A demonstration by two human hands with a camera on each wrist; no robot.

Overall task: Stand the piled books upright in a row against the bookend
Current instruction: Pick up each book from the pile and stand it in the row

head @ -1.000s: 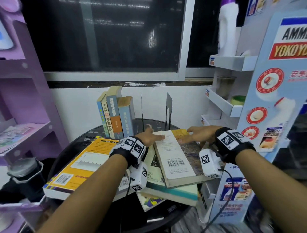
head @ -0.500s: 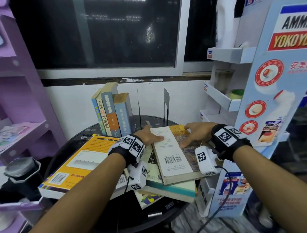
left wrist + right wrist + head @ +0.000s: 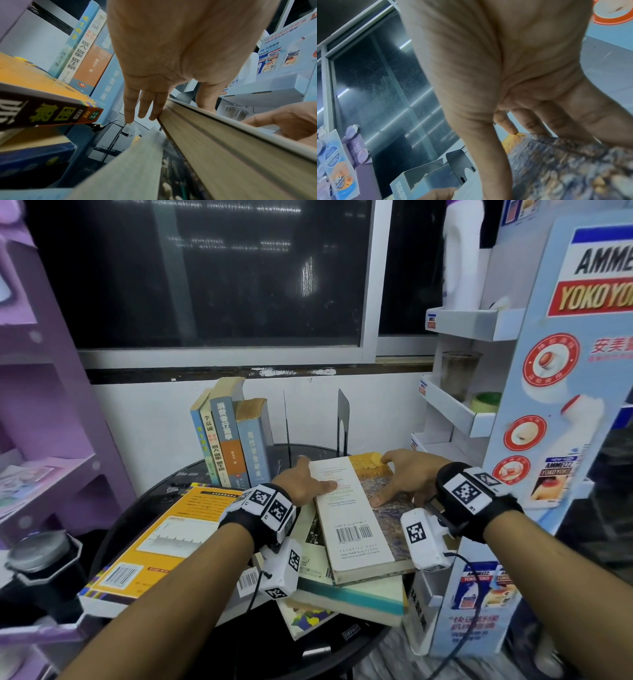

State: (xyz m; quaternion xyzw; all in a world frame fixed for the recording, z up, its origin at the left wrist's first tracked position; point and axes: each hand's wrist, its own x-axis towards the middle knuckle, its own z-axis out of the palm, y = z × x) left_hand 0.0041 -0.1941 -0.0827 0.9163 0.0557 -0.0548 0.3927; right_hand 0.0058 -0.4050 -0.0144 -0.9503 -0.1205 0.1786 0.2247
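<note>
A pile of books lies on the round black table (image 3: 301,655). The top book (image 3: 356,508) has a white and patterned cover. My left hand (image 3: 305,481) lays its thumb on the cover, and its straight fingers (image 3: 144,116) point down along the page edge (image 3: 223,142). My right hand (image 3: 404,474) rests spread fingertips and thumb on the patterned cover (image 3: 565,169). Under it lie a teal-edged book (image 3: 352,594) and a colourful one (image 3: 308,618). Several books (image 3: 233,440) stand upright at the back. The black bookend (image 3: 342,419) stands right of them, across a gap.
A thick yellow book (image 3: 161,539) lies flat on the table's left. A thin black divider (image 3: 286,419) stands beside the upright books. A cardboard display rack (image 3: 565,405) crowds the right edge. A purple shelf (image 3: 51,405) stands left, the wall and window behind.
</note>
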